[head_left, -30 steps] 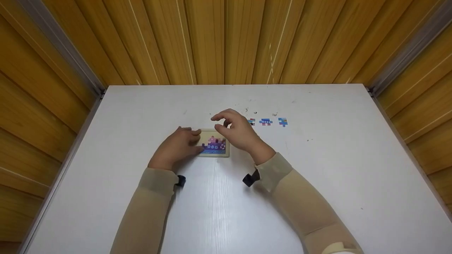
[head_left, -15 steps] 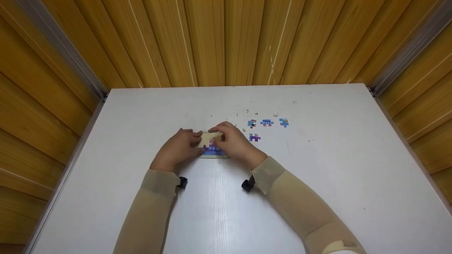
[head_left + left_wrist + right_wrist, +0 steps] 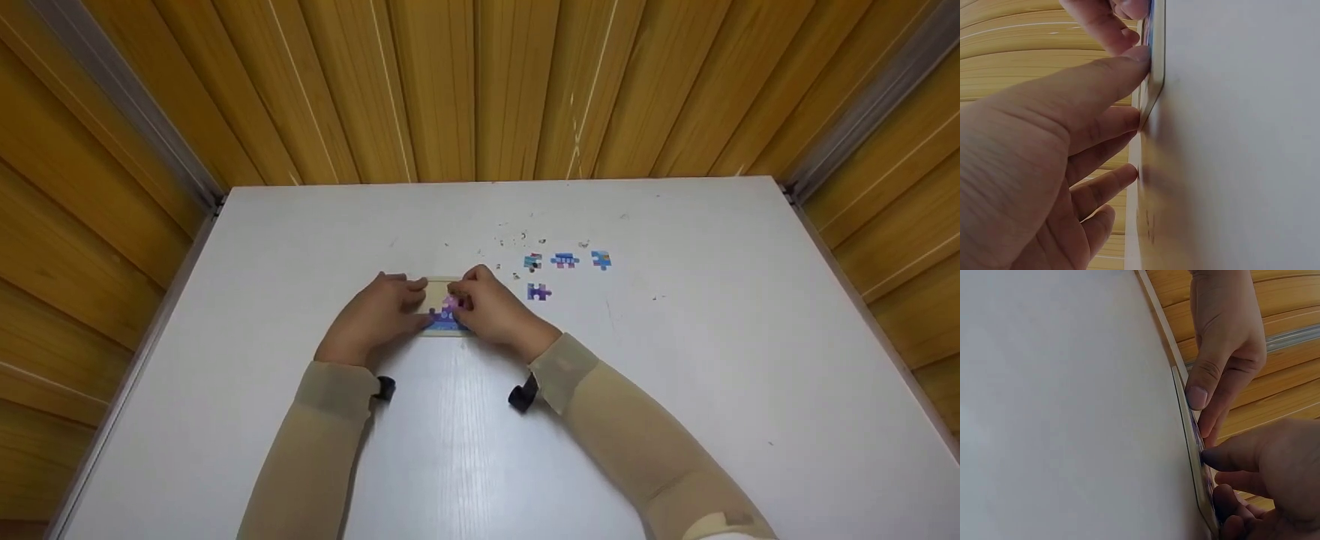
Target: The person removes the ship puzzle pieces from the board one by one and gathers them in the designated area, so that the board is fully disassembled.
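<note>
A small pale-framed jigsaw tray (image 3: 442, 334) lies on the white table in the head view. Part of a purple, pink and blue ship picture fills its lower area; bare tray shows at upper left. My left hand (image 3: 377, 315) holds the tray's left end, thumb on the near-side pieces and fingertips by the far corner. Over the tray's right half, my right hand (image 3: 495, 311) has thumb and curled fingers together at a pink-purple puzzle piece (image 3: 450, 301), mostly covered by the fingers. In the right wrist view, the right thumb (image 3: 1233, 453) meets the tray's face.
Loose puzzle pieces lie right of the tray: a purple one (image 3: 538, 292), a multicoloured one (image 3: 533, 261), a blue-and-pink one (image 3: 565, 260) and a blue one (image 3: 601, 259). Dark specks dot the table (image 3: 675, 337) behind them. Yellow wooden panels (image 3: 442, 90) enclose it.
My right hand has come down from above the tray's far edge onto its right half, and its fingers have closed in. The purple loose piece is uncovered. The left hand stays put.
</note>
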### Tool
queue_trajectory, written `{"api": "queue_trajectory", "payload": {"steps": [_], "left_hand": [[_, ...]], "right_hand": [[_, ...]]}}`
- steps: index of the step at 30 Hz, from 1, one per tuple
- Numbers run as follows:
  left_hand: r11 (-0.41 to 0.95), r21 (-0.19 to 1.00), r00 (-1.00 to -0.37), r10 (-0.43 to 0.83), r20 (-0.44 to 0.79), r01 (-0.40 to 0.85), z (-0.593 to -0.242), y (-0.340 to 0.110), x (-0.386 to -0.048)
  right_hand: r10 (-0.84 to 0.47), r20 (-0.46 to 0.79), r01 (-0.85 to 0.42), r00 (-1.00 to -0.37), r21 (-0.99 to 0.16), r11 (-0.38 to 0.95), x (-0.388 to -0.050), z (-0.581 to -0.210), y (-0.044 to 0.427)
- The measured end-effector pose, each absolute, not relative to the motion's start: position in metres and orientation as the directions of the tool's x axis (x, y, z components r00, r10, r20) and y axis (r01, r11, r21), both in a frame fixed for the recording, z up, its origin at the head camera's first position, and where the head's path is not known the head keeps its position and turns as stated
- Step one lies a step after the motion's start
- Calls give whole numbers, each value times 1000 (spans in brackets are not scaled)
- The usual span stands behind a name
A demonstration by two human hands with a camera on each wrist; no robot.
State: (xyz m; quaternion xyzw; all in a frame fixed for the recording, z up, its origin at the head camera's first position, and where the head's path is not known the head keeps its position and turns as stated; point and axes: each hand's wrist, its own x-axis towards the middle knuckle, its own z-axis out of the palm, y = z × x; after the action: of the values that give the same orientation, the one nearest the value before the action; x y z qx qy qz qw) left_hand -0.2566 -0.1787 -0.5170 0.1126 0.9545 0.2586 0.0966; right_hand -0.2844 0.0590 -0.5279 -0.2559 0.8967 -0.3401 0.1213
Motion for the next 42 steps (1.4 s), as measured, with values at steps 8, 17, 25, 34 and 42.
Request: {"api": "queue_trajectory", "payload": {"steps": [8,17,25,34,42], "left_hand": [[813,538,-945,316,-85,223,-524,-183,-260],[835,520,-955,275,-112,179,-515,-180,-255],[840,518,-956,265,-128,163,-516,-180,-258],[827,534,-952,282,-123,176,-516,-182,-257],[826,541,-953,270,-140,155,-517,-180,-256]], "right_hand": [[-548,-37,-396,-836,-650,649,-283,-527,59],[-537,-61,-363,-841,-672,645,-285,-526,58],[-549,-56,-370,-834,-681,632,-286,-527,57],[-556,-21,-393,-831,-685,613,-285,-528,57],[-556,-18,-403,-831,-669,625,-286,-531,57]]}}
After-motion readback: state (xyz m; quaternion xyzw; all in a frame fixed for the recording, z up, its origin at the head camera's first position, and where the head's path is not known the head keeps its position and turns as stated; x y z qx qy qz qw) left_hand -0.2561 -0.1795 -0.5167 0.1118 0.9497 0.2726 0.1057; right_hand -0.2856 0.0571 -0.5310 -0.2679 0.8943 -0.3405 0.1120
